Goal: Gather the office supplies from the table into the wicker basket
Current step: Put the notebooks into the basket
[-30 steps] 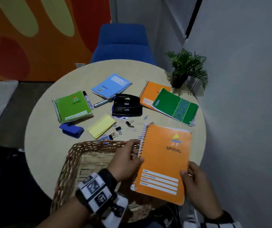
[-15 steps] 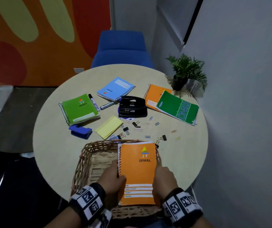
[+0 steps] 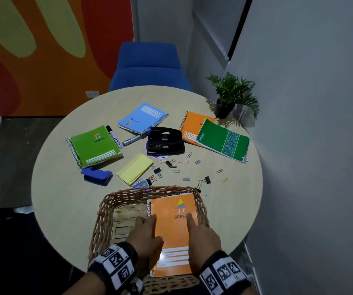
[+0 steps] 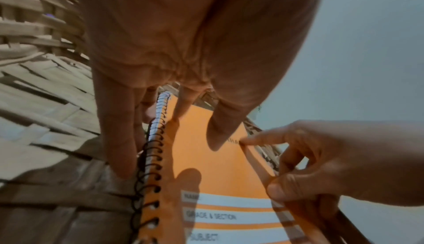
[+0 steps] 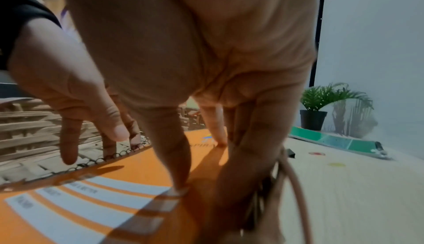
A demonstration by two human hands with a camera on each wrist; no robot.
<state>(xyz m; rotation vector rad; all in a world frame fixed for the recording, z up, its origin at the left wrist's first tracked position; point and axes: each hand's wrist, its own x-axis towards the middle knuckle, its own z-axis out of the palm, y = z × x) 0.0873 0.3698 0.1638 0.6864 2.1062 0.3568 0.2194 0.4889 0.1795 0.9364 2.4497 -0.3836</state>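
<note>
Orange notebook [image 3: 174, 231] is in the wicker basket [image 3: 105, 222], lying along its right side, near end propped on the front rim. Left hand [image 3: 144, 237] sits at the spiral edge, fingers straight and loose, thumb over the cover, not gripping. Right hand [image 3: 201, 235] has its index finger stretched out pressing on the cover, thumb on the cover too; other fingers drop down between the book's right edge and the basket wall, and how they lie there is hard to tell. Looks like settling the book flat, not carrying it.

Progress: only this one item is in the basket as far as can be seen, so early. Left on the table [image 3: 64, 209]: green notebook [image 3: 94, 145], blue notebook [image 3: 142, 118], second orange notebook [image 3: 190, 128] under the steno pad [image 3: 222, 140], hole punch [image 3: 164, 141], two markers [image 3: 113, 136], yellow sticky pad [image 3: 135, 169], blue stapler [image 3: 96, 176], plus scattered binder clips [image 3: 205, 180] and paper clips [image 3: 219, 171]. The small loose bits will likely be the slowest part.
</note>
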